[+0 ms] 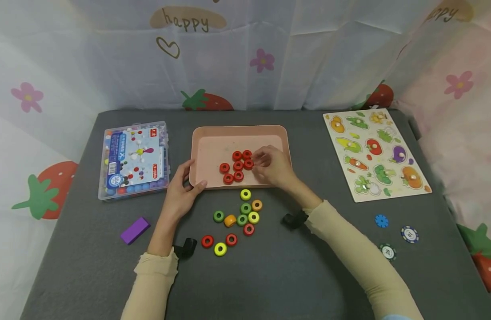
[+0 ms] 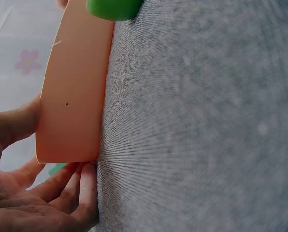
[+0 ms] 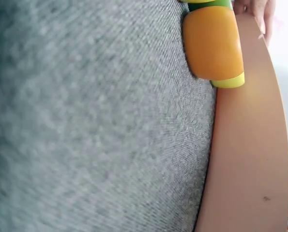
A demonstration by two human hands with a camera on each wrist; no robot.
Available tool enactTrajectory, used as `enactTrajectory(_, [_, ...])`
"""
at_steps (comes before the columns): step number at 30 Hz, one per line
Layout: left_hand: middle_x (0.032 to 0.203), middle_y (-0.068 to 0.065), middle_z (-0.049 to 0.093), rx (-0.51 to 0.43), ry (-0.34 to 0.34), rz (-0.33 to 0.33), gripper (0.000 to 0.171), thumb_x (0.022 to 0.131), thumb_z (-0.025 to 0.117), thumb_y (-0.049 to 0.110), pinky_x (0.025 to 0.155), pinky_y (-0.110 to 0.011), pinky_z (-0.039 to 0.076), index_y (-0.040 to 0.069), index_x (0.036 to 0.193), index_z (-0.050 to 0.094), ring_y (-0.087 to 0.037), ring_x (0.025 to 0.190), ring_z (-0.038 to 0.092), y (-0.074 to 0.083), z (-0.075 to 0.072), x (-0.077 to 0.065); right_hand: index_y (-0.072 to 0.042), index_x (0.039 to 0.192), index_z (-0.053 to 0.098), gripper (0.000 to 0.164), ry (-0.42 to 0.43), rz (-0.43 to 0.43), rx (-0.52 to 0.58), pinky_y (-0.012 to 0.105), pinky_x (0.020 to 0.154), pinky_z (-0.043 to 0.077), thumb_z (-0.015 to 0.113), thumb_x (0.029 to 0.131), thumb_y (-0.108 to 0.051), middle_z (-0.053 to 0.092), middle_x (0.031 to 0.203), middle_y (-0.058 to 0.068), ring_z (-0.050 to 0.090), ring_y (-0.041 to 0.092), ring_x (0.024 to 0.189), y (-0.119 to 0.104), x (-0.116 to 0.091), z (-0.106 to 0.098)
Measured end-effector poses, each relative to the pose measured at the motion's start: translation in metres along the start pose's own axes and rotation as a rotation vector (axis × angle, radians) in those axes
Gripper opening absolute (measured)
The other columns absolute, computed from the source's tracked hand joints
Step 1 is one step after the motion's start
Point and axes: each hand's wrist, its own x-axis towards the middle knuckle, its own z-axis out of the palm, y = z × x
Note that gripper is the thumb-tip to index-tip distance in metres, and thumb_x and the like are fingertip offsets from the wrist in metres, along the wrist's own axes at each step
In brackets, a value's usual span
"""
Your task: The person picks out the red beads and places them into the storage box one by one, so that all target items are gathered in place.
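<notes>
A shallow pink tray lies on the dark table, with several red ring beads grouped in it. My left hand grips the tray's near left corner; in the left wrist view its thumb reaches over the rim and the fingers rest against the end wall. Over the right part of the tray is my right hand, fingers bent, fingertips right beside the red beads and no bead visible between them. In front of the tray lie loose green, yellow, orange and red ring beads, among them an orange one on its side.
At the left sits a clear plastic box of coloured balls, with a purple block nearer. A vegetable puzzle board lies at the right; below it are round chips, one blue. Printed curtains hang behind the table.
</notes>
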Motion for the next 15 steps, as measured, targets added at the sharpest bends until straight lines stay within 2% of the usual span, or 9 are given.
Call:
enactTrajectory(4, [0.159, -0.015, 0.036, 0.003, 0.003, -0.008, 0.072, 0.094, 0.071, 0.018, 0.109, -0.051, 0.042, 0.016, 0.155, 0.033, -0.031, 0.144, 0.037, 0.0, 0.0, 0.0, 0.003, 0.105, 0.069, 0.024, 0.006, -0.034, 0.059, 0.039, 0.081, 0.057, 0.077, 0.082, 0.004, 0.067, 0.101, 0.017, 0.068, 0.027, 0.089, -0.007, -0.005, 0.001])
enactTrajectory(8, [0.159, -0.015, 0.036, 0.006, 0.002, -0.008, 0.071, 0.095, 0.07, 0.018, 0.109, -0.051, 0.042, 0.016, 0.155, 0.033, -0.031, 0.144, 0.036, 0.0, 0.0, 0.0, -0.001, 0.103, 0.071, 0.023, -0.045, -0.083, 0.13, 0.038, 0.08, 0.055, 0.079, 0.083, -0.002, 0.07, 0.098, 0.014, 0.066, 0.023, 0.087, -0.02, -0.014, 0.007])
enactTrajectory(12, [0.159, -0.015, 0.035, 0.008, -0.001, -0.001, 0.071, 0.095, 0.07, 0.017, 0.11, -0.053, 0.041, 0.015, 0.156, 0.032, -0.032, 0.145, 0.035, 0.0, 0.0, 0.0, -0.005, 0.104, 0.072, 0.022, -0.165, -0.132, 0.183, 0.042, 0.078, 0.052, 0.08, 0.084, -0.007, 0.07, 0.097, 0.012, 0.063, 0.024, 0.087, -0.037, -0.027, 0.02])
enactTrajectory(15, [0.159, -0.015, 0.035, 0.01, -0.003, 0.002, 0.071, 0.095, 0.069, 0.017, 0.11, -0.054, 0.04, 0.015, 0.156, 0.032, -0.033, 0.146, 0.035, 0.0, 0.0, 0.0, -0.009, 0.107, 0.072, 0.025, -0.315, -0.178, 0.143, 0.043, 0.082, 0.051, 0.081, 0.084, -0.012, 0.071, 0.102, 0.007, 0.063, 0.025, 0.095, -0.049, -0.037, 0.031])
